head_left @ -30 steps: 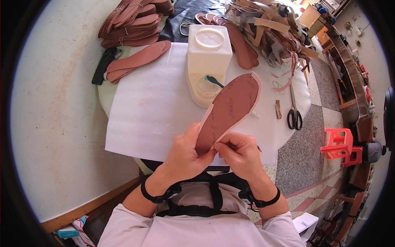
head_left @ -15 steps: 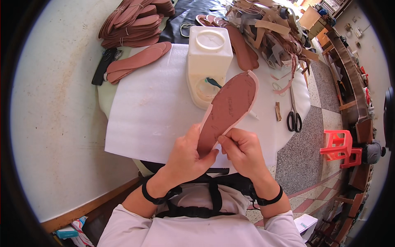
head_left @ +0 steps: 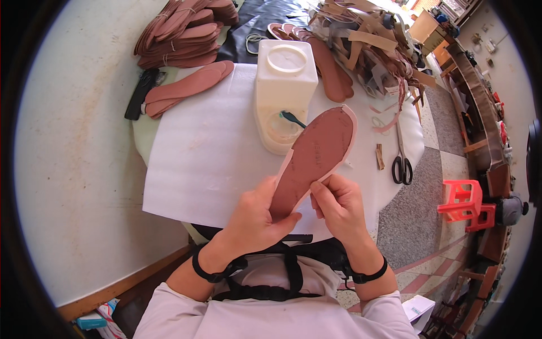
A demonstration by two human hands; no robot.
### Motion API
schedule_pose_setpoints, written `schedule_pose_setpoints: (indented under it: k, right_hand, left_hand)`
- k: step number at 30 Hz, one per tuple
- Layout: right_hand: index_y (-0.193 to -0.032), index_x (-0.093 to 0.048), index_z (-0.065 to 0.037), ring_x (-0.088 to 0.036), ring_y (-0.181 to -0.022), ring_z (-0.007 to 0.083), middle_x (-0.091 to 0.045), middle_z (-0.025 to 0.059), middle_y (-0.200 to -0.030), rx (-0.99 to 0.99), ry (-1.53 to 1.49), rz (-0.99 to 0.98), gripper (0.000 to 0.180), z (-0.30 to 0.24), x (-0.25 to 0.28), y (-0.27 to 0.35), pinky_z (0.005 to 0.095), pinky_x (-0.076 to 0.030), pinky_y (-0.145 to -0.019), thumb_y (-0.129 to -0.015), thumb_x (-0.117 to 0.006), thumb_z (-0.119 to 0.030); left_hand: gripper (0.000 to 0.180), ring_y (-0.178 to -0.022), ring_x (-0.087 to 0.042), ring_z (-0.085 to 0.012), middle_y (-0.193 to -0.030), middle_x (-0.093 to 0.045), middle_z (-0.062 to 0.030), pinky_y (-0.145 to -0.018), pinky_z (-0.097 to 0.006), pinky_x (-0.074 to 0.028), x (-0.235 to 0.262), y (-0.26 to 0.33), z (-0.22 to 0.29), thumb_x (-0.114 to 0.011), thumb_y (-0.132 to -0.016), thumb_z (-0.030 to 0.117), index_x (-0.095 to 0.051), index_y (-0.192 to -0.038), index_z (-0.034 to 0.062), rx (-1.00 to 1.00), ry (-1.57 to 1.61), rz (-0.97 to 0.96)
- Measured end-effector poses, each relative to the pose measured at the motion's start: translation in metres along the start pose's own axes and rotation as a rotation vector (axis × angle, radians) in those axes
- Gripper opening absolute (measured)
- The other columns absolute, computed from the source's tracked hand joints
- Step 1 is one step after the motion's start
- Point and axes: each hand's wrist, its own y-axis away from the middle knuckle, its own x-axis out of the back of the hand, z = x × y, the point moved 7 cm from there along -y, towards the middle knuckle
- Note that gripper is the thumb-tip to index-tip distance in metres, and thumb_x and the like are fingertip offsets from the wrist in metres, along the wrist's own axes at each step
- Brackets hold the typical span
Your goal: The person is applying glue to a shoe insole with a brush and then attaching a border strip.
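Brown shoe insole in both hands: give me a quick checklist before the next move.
1. Left hand grips heel of brown shoe insole: ok.
2. Right hand pinches its pale edge: ok.
3. Insole lifted off the white foam sheet: ok.
4. Green-handled brush resting in the cream plastic jug: ok.
5. Black scissors apart from hands: ok.
6. Glue on insole: cannot tell.

A round table (head_left: 148,141) with a pale top is standing against a plain off-white wall (head_left: 73,169), and a white sheet (head_left: 209,164) is covering its near part. Grey speckled floor (head_left: 418,192) is showing to the right, with reddish tile bands running across it lower down. A red plastic stool (head_left: 466,204) is sitting on that floor. Wooden shelving (head_left: 480,113) is lining the far right side. Even daylight is filling the room.
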Motion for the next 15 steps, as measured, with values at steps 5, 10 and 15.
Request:
schedule_pose_setpoints:
  k: [5, 10, 15]
  right_hand:
    - [-0.087, -0.067, 0.003, -0.044, -0.065, 0.0037, -0.057, -0.0050, -0.071, 0.012, 0.010, -0.058, 0.022, 0.004, -0.001, -0.004, 0.0242, -0.036, -0.056, -0.103, -0.064, -0.011]
    - [-0.088, -0.067, 0.004, -0.043, -0.066, 0.0036, -0.055, -0.0059, -0.071, -0.018, 0.005, -0.112, 0.021, 0.007, -0.011, -0.003, 0.0247, -0.036, -0.057, -0.103, -0.063, -0.010]
    - [-0.090, -0.067, 0.004, -0.043, -0.066, 0.0032, -0.054, -0.0065, -0.071, -0.014, 0.075, -0.089, 0.019, 0.005, -0.013, 0.000, 0.0246, -0.036, -0.057, -0.103, -0.063, -0.009]
  left_hand:
    - [0.034, -0.092, -0.066, -0.0115, -0.108, -0.073, -0.0065, -0.079, -0.028, -0.054, 0.001, 0.004, -0.016, -0.071, -0.102, 0.016, -0.063, -0.129, -0.0031, 0.188, 0.543, -0.005]
    - [0.020, -0.084, -0.063, -0.0042, -0.096, -0.073, -0.0013, -0.073, -0.022, -0.050, 0.015, 0.013, -0.037, -0.067, -0.106, 0.014, -0.071, -0.114, -0.0041, 0.224, 0.565, 0.237]
    - [0.016, -0.075, -0.063, -0.0054, -0.086, -0.073, -0.0013, -0.067, -0.022, -0.052, 0.021, 0.015, -0.033, -0.069, -0.104, 0.010, -0.074, -0.103, -0.0047, 0.150, 0.345, 0.263]
